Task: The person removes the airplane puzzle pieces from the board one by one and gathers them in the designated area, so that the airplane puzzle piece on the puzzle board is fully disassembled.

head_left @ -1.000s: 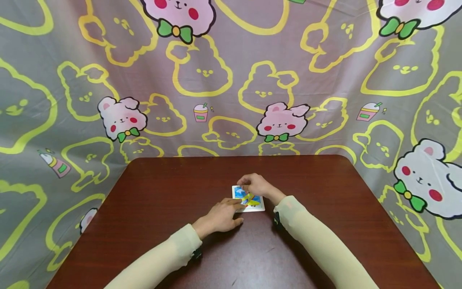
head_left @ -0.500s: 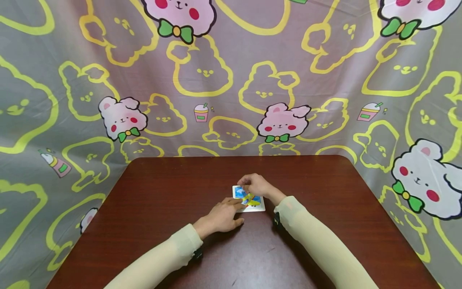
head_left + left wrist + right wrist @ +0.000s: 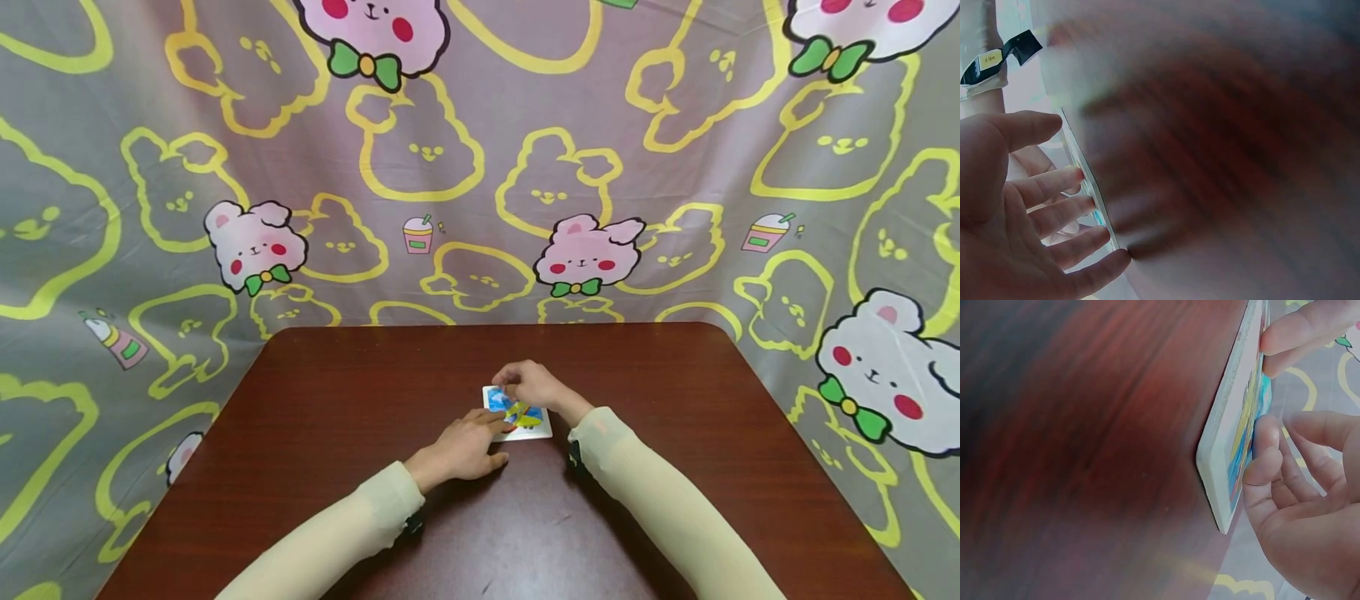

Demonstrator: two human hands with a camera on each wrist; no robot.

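A small square picture board (image 3: 537, 432) lies on the table, showing a yellow plane on a blue sky inside a white border. In the right wrist view, the pale thick edge of this board (image 3: 1213, 462) faces the camera. My left hand (image 3: 459, 448) reaches in from the left with fingers extended, their tips resting on the board's left part. My right hand (image 3: 534, 386) hangs over its far side with bent fingers; thumb and forefinger meet at the picture surface. A bit of bright blue (image 3: 1265, 394) stands slightly proud beside those fingertips. Whether they pinch a piece is hidden.
The board sits on a dark red-brown table (image 3: 360, 375) with rounded far corners. Behind and on both sides hangs a grey curtain (image 3: 465, 225) printed with cartoon bears. A dark strap with a yellow label (image 3: 988, 60) shows on the other wrist in the left wrist view.
My left hand has shifted very slightly on the board, and the fingertips cover the plane a little differently. The right hand keeps its place.
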